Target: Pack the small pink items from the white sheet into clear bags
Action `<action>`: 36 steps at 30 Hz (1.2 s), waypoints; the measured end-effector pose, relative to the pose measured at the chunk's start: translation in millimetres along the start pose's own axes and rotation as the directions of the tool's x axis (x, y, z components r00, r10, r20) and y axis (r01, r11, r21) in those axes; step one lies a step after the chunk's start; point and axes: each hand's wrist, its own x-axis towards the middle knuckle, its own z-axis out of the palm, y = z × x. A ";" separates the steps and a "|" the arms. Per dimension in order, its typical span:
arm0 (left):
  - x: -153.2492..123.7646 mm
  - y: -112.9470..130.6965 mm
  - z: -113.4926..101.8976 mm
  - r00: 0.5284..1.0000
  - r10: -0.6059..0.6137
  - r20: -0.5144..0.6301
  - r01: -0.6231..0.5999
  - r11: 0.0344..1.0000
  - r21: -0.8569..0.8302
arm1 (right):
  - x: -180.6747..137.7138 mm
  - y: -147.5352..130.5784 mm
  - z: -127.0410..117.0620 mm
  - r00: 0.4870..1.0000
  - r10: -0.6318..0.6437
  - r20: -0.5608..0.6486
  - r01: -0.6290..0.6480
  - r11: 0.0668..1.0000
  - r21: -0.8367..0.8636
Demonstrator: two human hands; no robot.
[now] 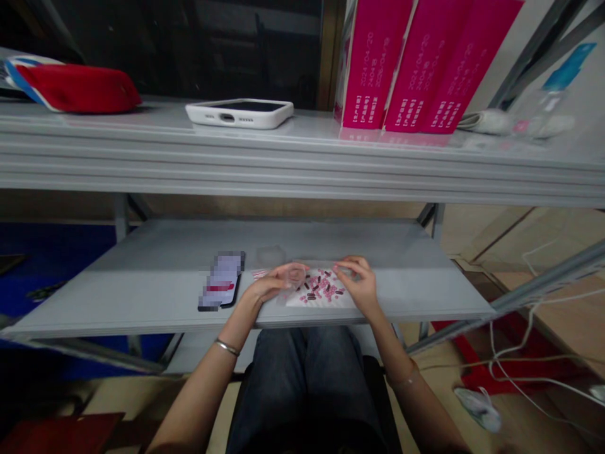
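Denim knees [283, 366] below grey table [155, 265]; shelf [283, 157] above carries pink boxes [416, 69]. Dark phone [222, 280] left. My left hand [268, 287] grips clear container [297, 276]; right hand [363, 287] pinched, contents unclear; pink-and-dark pieces [325, 288] between hands.

You have two hands in view: your left hand [270, 285] at 7 o'clock, your right hand [360, 285] at 4. Near 5 lie pink beads [326, 290] and dark capsules [311, 296], too small and crowded for you to count. Count two clear plastic pieces [271, 255] between 6 and 8, and two smartphones: the white-cased phone [239, 115] at 11, the lit phone [222, 280] at 8. You have three magenta boxes [371, 69] at 1, and one spray bottle [543, 107] at 2.
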 end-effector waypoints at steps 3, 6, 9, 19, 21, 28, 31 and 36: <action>-1.1 -3.5 0.2 0.999 -0.022 0.024 0.021 0.999 0.033 | 6.6 -25.2 15.5 0.991 -0.087 0.105 0.085 0.996 0.023; -1.3 -7.8 -1.6 0.999 -0.038 0.000 0.038 0.999 -0.002 | 7.7 -36.5 30.5 0.967 -0.128 0.220 0.126 0.992 0.023; -0.7 -9.2 -1.4 0.999 -0.053 0.002 0.053 0.998 -0.024 | 6.8 -35.8 37.9 0.948 -0.132 0.291 0.127 0.991 0.038; -1.9 1.2 6.4 1.000 0.005 -0.009 -0.005 1.000 -0.009 | -22.9 -21.3 30.3 0.978 -0.029 0.206 0.058 0.990 -0.132; -2.6 1.7 5.8 1.000 0.009 -0.021 -0.008 1.000 0.008 | -34.8 -21.1 35.6 0.961 -0.022 0.276 0.076 0.979 -0.188; -5.1 3.7 4.4 0.976 0.089 -0.197 -0.097 0.995 -0.028 | -52.9 -11.5 49.3 0.938 -0.022 0.345 0.122 0.955 -0.271; -5.7 4.8 5.5 0.954 0.135 -0.267 -0.146 0.989 -0.023 | -52.9 -7.2 51.8 0.940 -0.031 0.341 0.127 0.956 -0.264; -2.1 7.2 10.0 0.908 0.210 -0.362 -0.193 0.978 0.083 | -52.9 -5.7 52.7 0.939 -0.035 0.341 0.123 0.963 -0.240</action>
